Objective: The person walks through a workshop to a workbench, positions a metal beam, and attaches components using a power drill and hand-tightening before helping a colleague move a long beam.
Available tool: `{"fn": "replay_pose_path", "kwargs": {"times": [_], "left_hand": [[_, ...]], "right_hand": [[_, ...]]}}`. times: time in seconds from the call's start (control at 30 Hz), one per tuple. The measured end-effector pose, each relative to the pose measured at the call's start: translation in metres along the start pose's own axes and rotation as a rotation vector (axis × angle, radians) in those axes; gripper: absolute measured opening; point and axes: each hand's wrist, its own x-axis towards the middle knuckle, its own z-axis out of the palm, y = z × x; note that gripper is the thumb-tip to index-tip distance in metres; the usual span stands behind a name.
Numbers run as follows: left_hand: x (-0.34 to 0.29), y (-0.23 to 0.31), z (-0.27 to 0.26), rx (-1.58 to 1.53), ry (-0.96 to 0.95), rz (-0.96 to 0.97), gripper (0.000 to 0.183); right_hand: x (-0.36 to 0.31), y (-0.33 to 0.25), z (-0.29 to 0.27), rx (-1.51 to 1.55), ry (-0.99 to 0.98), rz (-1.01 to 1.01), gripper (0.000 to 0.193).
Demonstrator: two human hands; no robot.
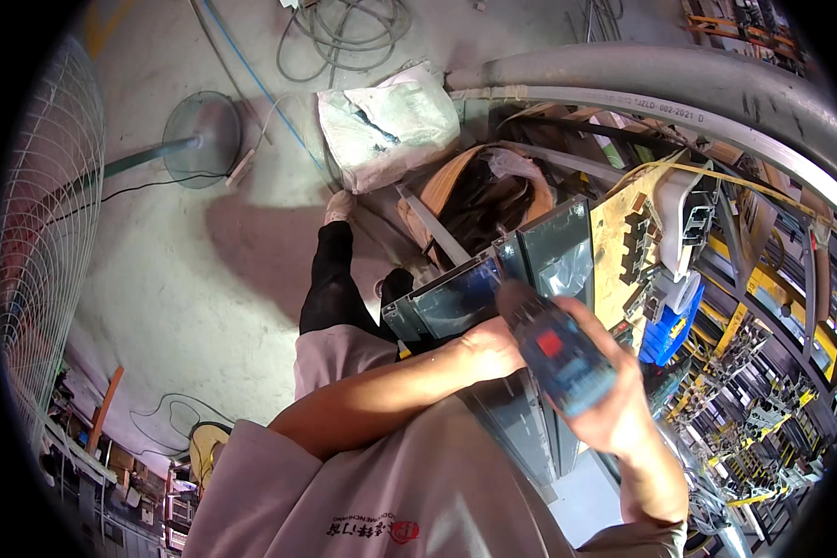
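A cordless drill (553, 352) with a dark body and a red patch is gripped in my right hand (614, 400), its nose pointing at dark grey metal profiles. My left hand (495, 349) lies against these profiles, close beside the drill's front. Its fingers are hidden by the drill and the hand itself, so I cannot see what they hold. One wide profile (563, 249) runs away from me, and another profile piece (437, 307) meets it on the left. The drill's tip and the exact contact point are not clear.
Beyond the profiles stands a round brown bin (446, 191) beside a white sack (391, 130). A wooden board (614, 246) with dark parts and a blue container (670, 325) are on the right. A caged fan (51, 232) stands left; cables (344, 37) lie on the floor.
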Motion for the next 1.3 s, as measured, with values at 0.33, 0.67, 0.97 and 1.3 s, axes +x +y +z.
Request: {"fn": "replay_pose_path", "kwargs": {"times": [0.33,0.67,0.97,1.3], "left_hand": [[0.010,0.018,0.007,-0.445,0.235,-0.130,0.049],[0.012,0.046,0.019,-2.391,0.514,-0.396,0.055],[0.008,0.037,0.018,-1.526,0.372,-0.284,0.049],[0.011,0.035,0.007,-0.882,0.330,-0.251,0.031]], "right_hand": [[-0.025,0.000,-0.023,0.121,0.097,0.093,0.073],[-0.014,0.011,-0.021,0.130,0.066,0.076,0.076],[-0.005,0.000,-0.029,0.065,0.020,0.060,0.077],[0.008,0.000,-0.035,0.038,-0.127,0.063,0.073]]}}
